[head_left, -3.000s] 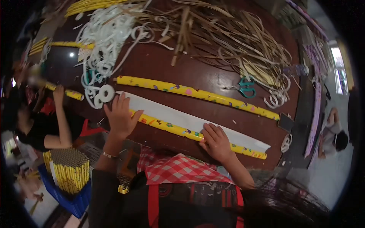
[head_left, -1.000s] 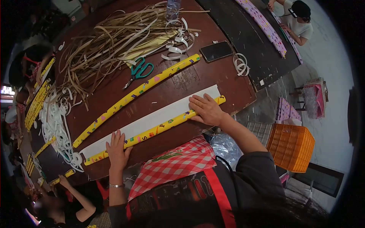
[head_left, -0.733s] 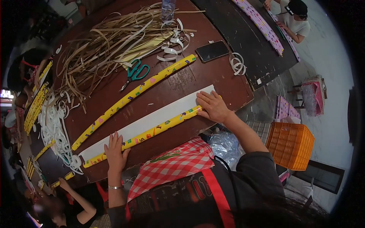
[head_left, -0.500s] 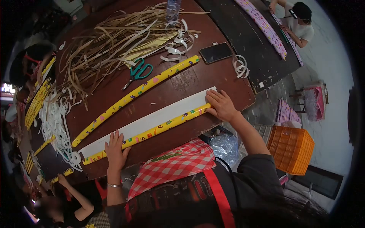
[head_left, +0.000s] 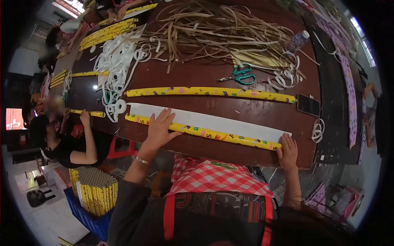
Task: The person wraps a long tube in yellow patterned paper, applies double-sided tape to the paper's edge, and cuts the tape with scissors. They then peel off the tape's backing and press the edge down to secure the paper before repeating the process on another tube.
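Left hand [head_left: 158,129] lies flat, fingers spread, pressing on the yellow patterned roll [head_left: 203,133] a little in from its left end. Right hand [head_left: 288,151] rests open at the roll's right end, fingertips touching it at the worktop [head_left: 193,76] edge; neither hand is closed around it. The roll lies along the near edge of the worktop, long axis running left to right, its right end slightly nearer the person. It sits on the near margin of a white paper strip [head_left: 230,124]. A second yellow roll [head_left: 211,92] lies parallel beyond, with green scissors [head_left: 242,75] farther back.
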`<state>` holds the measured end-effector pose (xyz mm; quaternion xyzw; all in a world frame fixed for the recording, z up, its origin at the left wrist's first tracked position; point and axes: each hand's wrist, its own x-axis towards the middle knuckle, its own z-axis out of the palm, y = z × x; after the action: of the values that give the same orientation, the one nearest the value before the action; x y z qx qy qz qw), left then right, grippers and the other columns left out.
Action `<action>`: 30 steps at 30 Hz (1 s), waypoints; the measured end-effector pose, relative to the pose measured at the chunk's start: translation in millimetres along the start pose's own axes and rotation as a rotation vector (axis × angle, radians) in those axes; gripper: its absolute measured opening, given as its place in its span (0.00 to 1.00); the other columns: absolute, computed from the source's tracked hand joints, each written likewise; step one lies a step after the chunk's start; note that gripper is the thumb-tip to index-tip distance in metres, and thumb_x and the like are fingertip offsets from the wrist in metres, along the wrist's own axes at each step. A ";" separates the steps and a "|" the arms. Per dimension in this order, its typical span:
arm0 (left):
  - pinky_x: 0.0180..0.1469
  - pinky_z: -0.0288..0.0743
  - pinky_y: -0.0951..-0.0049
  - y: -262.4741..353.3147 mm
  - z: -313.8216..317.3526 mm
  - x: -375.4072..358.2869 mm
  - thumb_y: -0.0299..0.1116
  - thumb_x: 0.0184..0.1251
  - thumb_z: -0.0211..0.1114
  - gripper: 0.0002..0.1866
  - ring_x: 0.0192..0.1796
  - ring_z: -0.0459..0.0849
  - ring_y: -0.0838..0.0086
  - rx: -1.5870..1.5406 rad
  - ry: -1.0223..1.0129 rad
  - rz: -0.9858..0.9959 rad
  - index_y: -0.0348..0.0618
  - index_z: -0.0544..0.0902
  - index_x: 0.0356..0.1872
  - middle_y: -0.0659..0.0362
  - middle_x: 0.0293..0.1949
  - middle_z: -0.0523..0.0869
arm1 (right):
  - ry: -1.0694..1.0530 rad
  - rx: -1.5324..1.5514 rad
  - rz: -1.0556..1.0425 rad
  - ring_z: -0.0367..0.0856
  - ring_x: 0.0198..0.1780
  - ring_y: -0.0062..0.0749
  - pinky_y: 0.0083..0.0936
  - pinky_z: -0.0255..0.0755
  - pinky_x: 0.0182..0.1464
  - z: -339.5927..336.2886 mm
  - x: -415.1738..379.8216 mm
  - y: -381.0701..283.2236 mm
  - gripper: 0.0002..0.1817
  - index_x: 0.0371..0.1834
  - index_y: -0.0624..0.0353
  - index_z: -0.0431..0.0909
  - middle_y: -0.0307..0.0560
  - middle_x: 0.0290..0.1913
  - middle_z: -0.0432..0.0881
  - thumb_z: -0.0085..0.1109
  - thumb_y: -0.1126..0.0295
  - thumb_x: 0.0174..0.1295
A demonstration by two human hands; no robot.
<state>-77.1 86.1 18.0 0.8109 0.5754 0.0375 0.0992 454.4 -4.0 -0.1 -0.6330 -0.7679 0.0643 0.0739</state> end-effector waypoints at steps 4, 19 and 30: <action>0.66 0.58 0.37 -18.0 -1.6 -5.6 0.58 0.43 0.76 0.45 0.71 0.67 0.57 0.043 -0.002 -0.102 0.41 0.75 0.61 0.50 0.68 0.70 | -0.004 -0.014 -0.032 0.66 0.70 0.49 0.50 0.57 0.69 0.4 -0.6 1.3 0.28 0.63 0.62 0.71 0.53 0.68 0.71 0.56 0.57 0.64; 0.68 0.53 0.34 -42.1 -24.5 -2.7 0.71 0.37 0.71 0.59 0.74 0.60 0.51 0.147 -0.205 -0.346 0.35 0.67 0.66 0.46 0.72 0.63 | -0.040 -0.002 -0.001 0.66 0.70 0.50 0.50 0.56 0.69 2.2 -1.0 3.8 0.28 0.64 0.62 0.70 0.54 0.69 0.70 0.50 0.53 0.68; 0.67 0.51 0.34 -75.2 -19.1 -7.9 0.75 0.48 0.61 0.56 0.73 0.60 0.54 0.132 -0.116 -0.507 0.33 0.68 0.66 0.45 0.72 0.63 | -0.035 -0.025 -0.010 0.65 0.71 0.48 0.51 0.57 0.69 3.2 -1.2 5.2 0.28 0.66 0.61 0.69 0.51 0.71 0.68 0.53 0.57 0.66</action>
<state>-152.7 104.8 21.8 0.6466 0.7546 -0.0726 0.0854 459.0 -4.2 -4.2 -0.6287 -0.7731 0.0651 0.0528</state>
